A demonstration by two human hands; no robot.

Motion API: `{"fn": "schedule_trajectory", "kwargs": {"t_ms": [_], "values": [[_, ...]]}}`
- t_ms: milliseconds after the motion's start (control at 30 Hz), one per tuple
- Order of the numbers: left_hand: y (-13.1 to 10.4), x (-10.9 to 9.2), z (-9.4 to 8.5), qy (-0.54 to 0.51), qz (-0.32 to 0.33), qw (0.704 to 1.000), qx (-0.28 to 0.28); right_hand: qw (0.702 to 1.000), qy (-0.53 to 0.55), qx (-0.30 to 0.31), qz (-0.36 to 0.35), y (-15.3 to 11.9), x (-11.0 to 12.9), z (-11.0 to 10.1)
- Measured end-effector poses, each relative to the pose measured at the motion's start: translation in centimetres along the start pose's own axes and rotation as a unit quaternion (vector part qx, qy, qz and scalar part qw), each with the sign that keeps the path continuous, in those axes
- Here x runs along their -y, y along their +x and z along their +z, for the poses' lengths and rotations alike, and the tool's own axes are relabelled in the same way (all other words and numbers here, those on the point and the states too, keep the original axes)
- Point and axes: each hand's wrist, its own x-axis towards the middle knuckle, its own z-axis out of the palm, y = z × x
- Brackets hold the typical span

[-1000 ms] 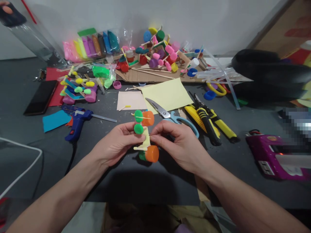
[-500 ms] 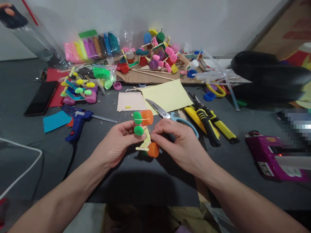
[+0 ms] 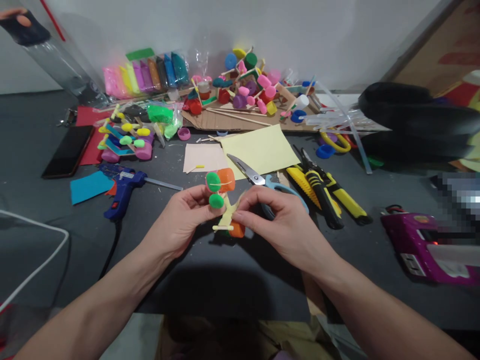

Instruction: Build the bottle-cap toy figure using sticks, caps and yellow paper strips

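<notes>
Between both hands is a small handmade toy [image 3: 227, 212] with orange bottle caps, green discs, a thin stick across its lower end and a pale yellow paper-like body. My left hand [image 3: 183, 217] is closed on its left side, thumb beside the lower green disc [image 3: 216, 201]. My right hand [image 3: 275, 215] pinches the pale yellow piece at the toy's right, just above the lower orange cap [image 3: 237, 230]. Its fingertips partly cover that piece. Behind the right hand lie scissors [image 3: 255, 177] with light blue handles, partly hidden by the fingers.
A blue glue gun [image 3: 125, 192] lies at left with its cord trailing forward. Yellow-black cutting tools [image 3: 322, 192] and a purple power box [image 3: 423, 240] are at right. Yellow paper [image 3: 262, 147], a similar toy [image 3: 125, 140] and a cardboard sheet [image 3: 225, 120] of colourful models sit behind.
The pale yellow piece now shows stretching from the toy's middle to my right fingertips, where less of it showed before. The lower orange cap is more covered. The view has shifted slightly.
</notes>
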Motion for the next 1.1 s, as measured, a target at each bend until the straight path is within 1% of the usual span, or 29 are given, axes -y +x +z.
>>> {"fn": "schedule_trajectory", "kwargs": {"t_ms": [133, 233, 367, 633, 833, 1100], "values": [[-0.01, 0.0, 0.16, 0.006, -0.001, 1.0, -0.007, 0.998, -0.033, -0.02, -0.053, -0.03, -0.11, 0.15], [-0.04, 0.06, 0.26, 0.011, 0.0, 1.0, -0.011, 0.996, -0.04, -0.027, -0.073, 0.0, -0.22, 0.27], [-0.04, 0.19, 0.25, 0.028, 0.007, 1.0, -0.012, 0.995, -0.06, -0.034, -0.077, 0.03, -0.33, 0.33], [-0.07, 0.39, 0.02, 0.065, 0.032, 0.997, -0.016, 0.992, -0.083, -0.019, -0.09, 0.11, -0.41, 0.27], [-0.18, 0.29, 0.11, 0.086, 0.03, 0.995, -0.03, 0.99, -0.093, -0.022, -0.101, 0.14, -0.44, 0.53], [-0.17, 0.23, 0.14, 0.095, 0.034, 0.995, -0.019, 0.996, -0.058, -0.002, -0.072, 0.3, -0.51, 0.65]]}}
